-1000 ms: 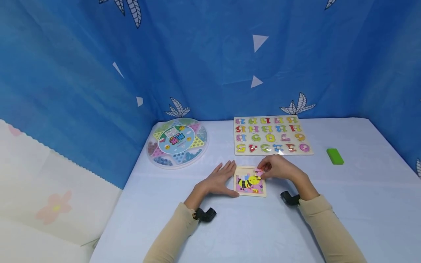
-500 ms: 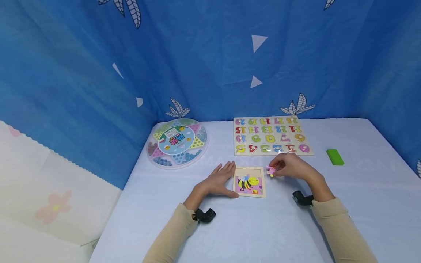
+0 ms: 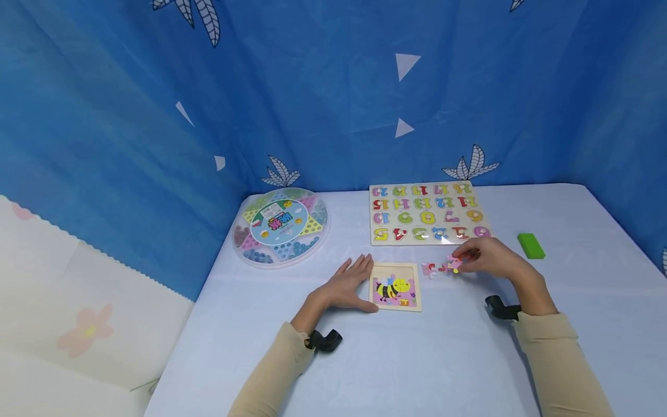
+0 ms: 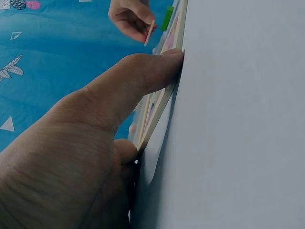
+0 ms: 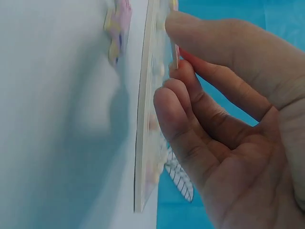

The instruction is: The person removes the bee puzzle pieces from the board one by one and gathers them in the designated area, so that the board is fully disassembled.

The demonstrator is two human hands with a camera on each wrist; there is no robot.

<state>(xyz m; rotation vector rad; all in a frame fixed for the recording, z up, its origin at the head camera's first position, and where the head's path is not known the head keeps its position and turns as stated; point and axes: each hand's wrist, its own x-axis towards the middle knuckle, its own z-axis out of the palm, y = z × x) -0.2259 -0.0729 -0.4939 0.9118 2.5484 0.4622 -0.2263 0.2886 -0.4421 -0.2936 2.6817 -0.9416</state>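
Note:
My left hand (image 3: 348, 286) rests at the left side of a small wooden puzzle tray (image 3: 388, 270), fingers spread and straight. In the left wrist view its thumb (image 4: 157, 71) touches the tray's edge. A yellow-and-black bee picture (image 3: 393, 289) on pink fills the lower part of the tray; bare wood shows along the top. My right hand (image 3: 487, 258), right of the tray, pinches a pink puzzle piece (image 3: 454, 263) between thumb and fingers, held on edge in the right wrist view. Pink-and-red puzzle pieces (image 3: 431, 270) lie on the table between the tray and this hand.
Behind the tray lies a wooden number board (image 3: 427, 219), partly near my right hand. A round Chinese-checkers-style game box (image 3: 281, 227) sits at the back left. A green block (image 3: 531, 246) lies at the right. Blue curtain (image 3: 333, 98) hangs behind the white table (image 3: 396, 365).
My right hand has moved right, from the tray's upper right corner to beyond it, pinching a pink piece. Loose pieces now show on the table where it was. My left hand has stayed put.

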